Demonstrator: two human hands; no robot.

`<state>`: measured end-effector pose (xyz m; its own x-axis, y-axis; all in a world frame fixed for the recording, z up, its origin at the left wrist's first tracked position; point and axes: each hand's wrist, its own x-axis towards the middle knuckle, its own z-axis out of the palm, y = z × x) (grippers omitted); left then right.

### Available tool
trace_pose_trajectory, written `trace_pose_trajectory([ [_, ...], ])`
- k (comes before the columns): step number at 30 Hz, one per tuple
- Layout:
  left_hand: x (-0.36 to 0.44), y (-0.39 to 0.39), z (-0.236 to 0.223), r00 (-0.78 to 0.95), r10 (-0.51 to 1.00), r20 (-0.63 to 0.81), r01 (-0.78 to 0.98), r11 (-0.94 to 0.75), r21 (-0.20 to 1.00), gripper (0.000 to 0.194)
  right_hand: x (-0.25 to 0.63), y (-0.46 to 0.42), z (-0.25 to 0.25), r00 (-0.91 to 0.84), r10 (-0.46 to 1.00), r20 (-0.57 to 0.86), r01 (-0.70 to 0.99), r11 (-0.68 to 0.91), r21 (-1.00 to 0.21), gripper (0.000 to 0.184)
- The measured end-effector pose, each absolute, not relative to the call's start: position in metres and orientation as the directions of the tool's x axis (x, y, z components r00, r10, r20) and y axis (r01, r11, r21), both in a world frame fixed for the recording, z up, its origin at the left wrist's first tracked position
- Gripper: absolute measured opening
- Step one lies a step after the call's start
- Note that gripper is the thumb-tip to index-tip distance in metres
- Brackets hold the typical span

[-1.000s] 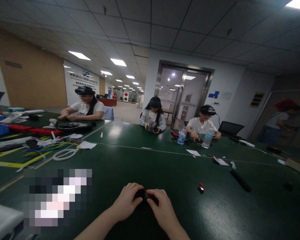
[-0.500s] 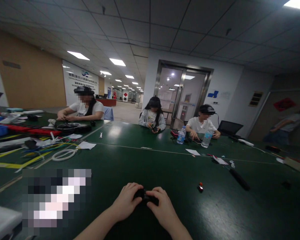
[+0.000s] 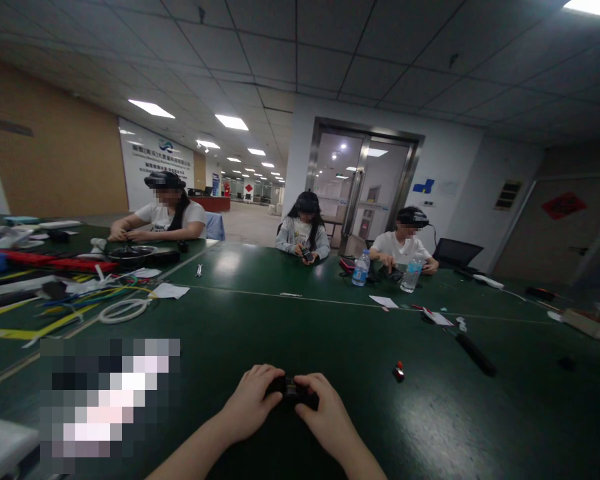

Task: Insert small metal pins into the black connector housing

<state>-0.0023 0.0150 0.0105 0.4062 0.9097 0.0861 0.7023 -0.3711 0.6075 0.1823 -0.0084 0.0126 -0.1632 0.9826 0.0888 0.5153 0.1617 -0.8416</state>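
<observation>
Both my hands hold a small black device [image 3: 291,390] just above the green table, low in the middle of the view. My left hand [image 3: 254,403] closes on its left end, thumb at the near side and fingers over the top. On the other end, my right hand [image 3: 321,405] grips in the same way. Only the dark middle, with a faint lighter detail, shows between the hands; its ends are covered and its exact kind is unclear. To the right lies a small red and silver item [image 3: 399,371], apart from my hands.
Cables, a coiled white tube [image 3: 124,311] and tools crowd the green table [image 3: 240,333] at left. A blurred-out item [image 3: 113,400] lies near my left arm. Two water bottles [image 3: 361,268] and a black-handled tool [image 3: 475,355] are at right. Three people [image 3: 303,237] sit opposite.
The camera view has shifted slightly. My hands keep nearly the same hold on the black device. A walking person at the far right has mostly left the view.
</observation>
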Motion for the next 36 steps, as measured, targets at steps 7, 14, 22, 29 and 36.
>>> trace_pose_trajectory([
  [7, -0.004, 0.016, 0.011, 0.424, 0.903, 0.066, 0.699, -0.372, 0.610, 0.036, 0.182, -0.007, 0.009, -0.138, 0.984, 0.110, 0.523, 0.166, -0.836, 0.037],
  [14, -0.007, 0.018, 0.007, 0.449, 0.890, 0.078, 0.671, -0.394, 0.628, 0.038, 0.181, -0.009, 0.015, -0.135, 0.989, 0.065, 0.557, 0.130, -0.820, 0.033],
  [22, -0.003, 0.014, 0.016, 0.444, 0.895, 0.046, 0.699, -0.378, 0.607, 0.038, 0.182, -0.007, 0.011, -0.156, 0.979, 0.133, 0.538, 0.197, -0.819, 0.033],
  [29, -0.006, 0.017, 0.009, 0.438, 0.896, 0.073, 0.679, -0.383, 0.626, 0.037, 0.179, -0.010, 0.013, -0.147, 0.984, 0.102, 0.535, 0.165, -0.829, 0.032],
  [36, -0.005, 0.016, 0.008, 0.430, 0.898, 0.088, 0.685, -0.389, 0.616, 0.037, 0.174, -0.010, 0.013, -0.127, 0.984, 0.126, 0.584, 0.177, -0.792, 0.033],
])
